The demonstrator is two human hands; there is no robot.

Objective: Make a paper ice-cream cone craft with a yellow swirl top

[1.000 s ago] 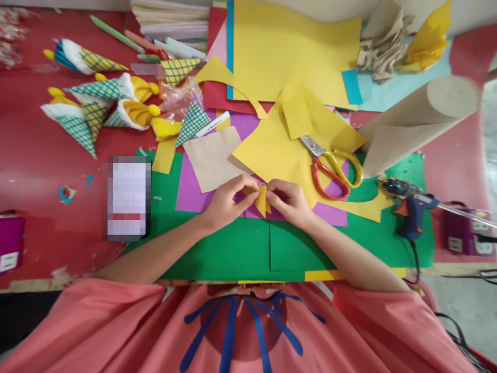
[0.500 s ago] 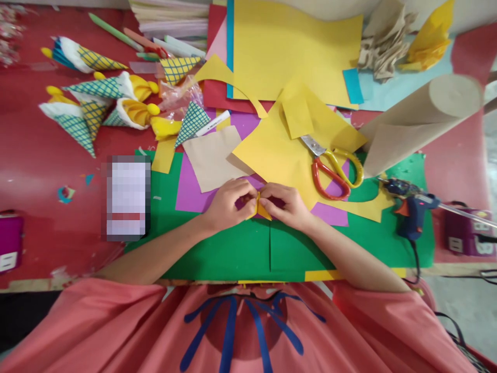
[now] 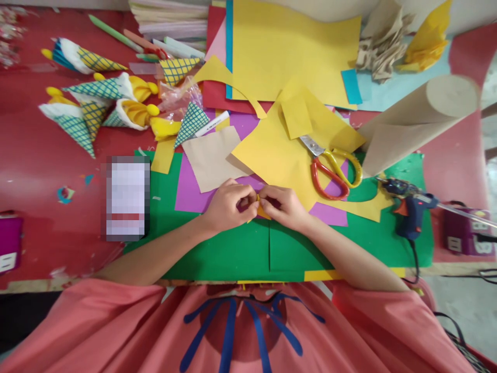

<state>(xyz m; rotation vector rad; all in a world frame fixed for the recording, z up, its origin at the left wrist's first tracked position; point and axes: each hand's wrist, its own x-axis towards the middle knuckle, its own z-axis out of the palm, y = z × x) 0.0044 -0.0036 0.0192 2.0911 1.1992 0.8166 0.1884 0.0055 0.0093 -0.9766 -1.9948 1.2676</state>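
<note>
My left hand (image 3: 227, 206) and my right hand (image 3: 283, 205) meet over the green sheet (image 3: 240, 248) and pinch a small folded piece of yellow paper (image 3: 259, 209) between their fingertips. The fingers cover most of the piece; only a narrow edge shows. Under the hands lies a purple sheet (image 3: 190, 186), and a large yellow sheet (image 3: 277, 153) lies just beyond them.
Red-and-yellow scissors (image 3: 330, 166) lie to the right on the yellow sheet, and a blue glue gun (image 3: 411, 207) lies further right. A brown paper roll (image 3: 419, 119) stands at the right. Checked paper cones (image 3: 97, 103) are at the far left, stacked coloured paper (image 3: 287, 46) at the back.
The yellow piece was spread and hanging between my fingers; now it is folded tighter and almost hidden. Both hands have closed in toward each other.
</note>
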